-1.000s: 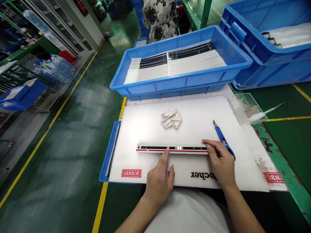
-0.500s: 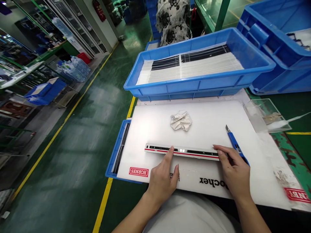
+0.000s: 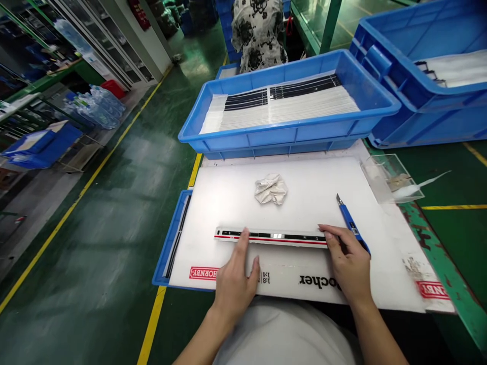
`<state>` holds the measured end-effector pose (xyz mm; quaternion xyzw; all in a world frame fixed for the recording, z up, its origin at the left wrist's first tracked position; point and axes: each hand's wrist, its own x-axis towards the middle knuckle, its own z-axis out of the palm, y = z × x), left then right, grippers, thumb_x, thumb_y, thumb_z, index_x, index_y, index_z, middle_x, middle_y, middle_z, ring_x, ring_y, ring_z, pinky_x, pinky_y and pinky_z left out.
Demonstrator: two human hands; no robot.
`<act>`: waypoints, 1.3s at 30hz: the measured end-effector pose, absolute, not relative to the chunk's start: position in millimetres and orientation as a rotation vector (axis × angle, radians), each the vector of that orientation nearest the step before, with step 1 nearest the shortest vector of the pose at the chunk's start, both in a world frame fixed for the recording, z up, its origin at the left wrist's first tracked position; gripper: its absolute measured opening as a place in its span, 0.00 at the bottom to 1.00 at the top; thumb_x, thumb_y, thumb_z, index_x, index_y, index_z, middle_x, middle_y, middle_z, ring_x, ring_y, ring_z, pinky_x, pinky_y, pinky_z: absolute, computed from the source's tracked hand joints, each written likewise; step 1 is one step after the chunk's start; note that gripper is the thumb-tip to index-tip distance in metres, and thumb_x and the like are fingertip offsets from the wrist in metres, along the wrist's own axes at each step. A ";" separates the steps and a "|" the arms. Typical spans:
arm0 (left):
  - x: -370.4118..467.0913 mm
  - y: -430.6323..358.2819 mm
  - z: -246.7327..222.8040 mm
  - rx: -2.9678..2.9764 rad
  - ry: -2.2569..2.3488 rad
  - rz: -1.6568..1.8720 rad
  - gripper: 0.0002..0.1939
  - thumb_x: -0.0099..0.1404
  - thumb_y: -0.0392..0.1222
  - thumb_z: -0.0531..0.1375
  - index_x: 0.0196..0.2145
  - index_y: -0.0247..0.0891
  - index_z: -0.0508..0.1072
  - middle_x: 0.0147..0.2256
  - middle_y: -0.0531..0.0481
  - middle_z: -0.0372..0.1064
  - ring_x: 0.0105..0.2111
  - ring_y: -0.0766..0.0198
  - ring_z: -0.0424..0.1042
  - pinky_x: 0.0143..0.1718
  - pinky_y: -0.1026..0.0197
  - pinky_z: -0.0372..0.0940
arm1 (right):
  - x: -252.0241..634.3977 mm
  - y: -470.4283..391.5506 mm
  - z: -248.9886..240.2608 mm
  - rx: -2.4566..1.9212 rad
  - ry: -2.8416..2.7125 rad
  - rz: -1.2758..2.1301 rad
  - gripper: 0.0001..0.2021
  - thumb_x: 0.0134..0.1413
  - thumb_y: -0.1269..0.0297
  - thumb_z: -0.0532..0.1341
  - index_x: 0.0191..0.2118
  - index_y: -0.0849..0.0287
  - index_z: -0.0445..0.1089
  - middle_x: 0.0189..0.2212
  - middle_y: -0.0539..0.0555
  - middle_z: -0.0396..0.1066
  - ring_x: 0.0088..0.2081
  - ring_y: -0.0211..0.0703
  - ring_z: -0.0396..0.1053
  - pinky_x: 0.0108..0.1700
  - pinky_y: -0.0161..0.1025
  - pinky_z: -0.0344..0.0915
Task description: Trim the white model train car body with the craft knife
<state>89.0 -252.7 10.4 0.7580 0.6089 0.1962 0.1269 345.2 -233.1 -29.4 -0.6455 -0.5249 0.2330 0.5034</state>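
A: Layout, largest first?

B: From my remote seat: blue tray [image 3: 289, 133] at the far side, rows of white and black strips [image 3: 281, 109] in it. Nearer, a white foam sheet [image 3: 304, 203]. On the sheet, between the tray and the wearer, lies the model train carriage body [image 3: 285, 240].

A: Long axis?

B: Left to right, right end slightly nearer the wearer. It lies just beyond both palms, crosswise to the left index finger.

A: Which hand is nearer?

B: Neither; both touch it. The right hand [image 3: 352, 263] is at the right end, thumb and index closed in what I read as a pinch. The left hand [image 3: 236, 284] is open, index fingertip on the body left of its middle, thumb apart and off it.

A: Smaller items?

B: Crumpled cloth [image 3: 271, 189] beyond the body; blue utility knife [image 3: 352, 223] just beside the right hand, blade pointing away from the wearer.

A: Gaps in the record?

B: Large blue crate [image 3: 429, 101], cut off by the frame. Clear box [image 3: 391, 177]: contents hard to make out. Sheet print [image 3: 317, 280] partly covered by the right hand. Carriage body's right end and the right hand's curled fingers: hidden, cannot tell how they bear.
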 end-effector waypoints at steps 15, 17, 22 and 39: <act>76.6 -252.0 6.7 2.195 2.090 0.432 0.34 0.75 0.39 0.55 0.73 0.41 0.47 0.67 0.43 0.63 0.54 0.52 0.77 0.32 0.60 0.74 | 347.5 -235.0 -30.1 -1.598 -1.246 0.586 0.18 0.69 0.49 0.61 0.44 0.60 0.76 0.43 0.56 0.77 0.47 0.50 0.74 0.54 0.55 0.67; 78.7 -253.3 9.2 2.182 2.076 0.442 0.33 0.75 0.40 0.55 0.73 0.41 0.47 0.68 0.44 0.60 0.56 0.54 0.75 0.33 0.61 0.74 | 348.5 -236.6 -30.5 -1.618 -1.245 0.579 0.18 0.68 0.49 0.62 0.44 0.60 0.76 0.43 0.56 0.77 0.48 0.51 0.73 0.55 0.55 0.67; 81.2 -258.5 11.6 2.171 2.092 0.539 0.27 0.74 0.40 0.56 0.68 0.37 0.59 0.68 0.46 0.61 0.43 0.61 0.80 0.29 0.62 0.72 | 349.8 -241.2 -31.0 -1.659 -1.222 0.541 0.16 0.68 0.51 0.64 0.47 0.61 0.76 0.45 0.56 0.77 0.49 0.52 0.73 0.58 0.58 0.64; 84.1 -259.4 34.9 2.147 2.016 0.239 0.31 0.70 0.41 0.57 0.69 0.32 0.62 0.70 0.42 0.49 0.27 0.62 0.74 0.26 0.57 0.73 | 346.6 -239.0 -31.1 -1.641 -1.283 0.266 0.10 0.65 0.59 0.68 0.45 0.61 0.78 0.40 0.54 0.79 0.44 0.50 0.77 0.58 0.58 0.68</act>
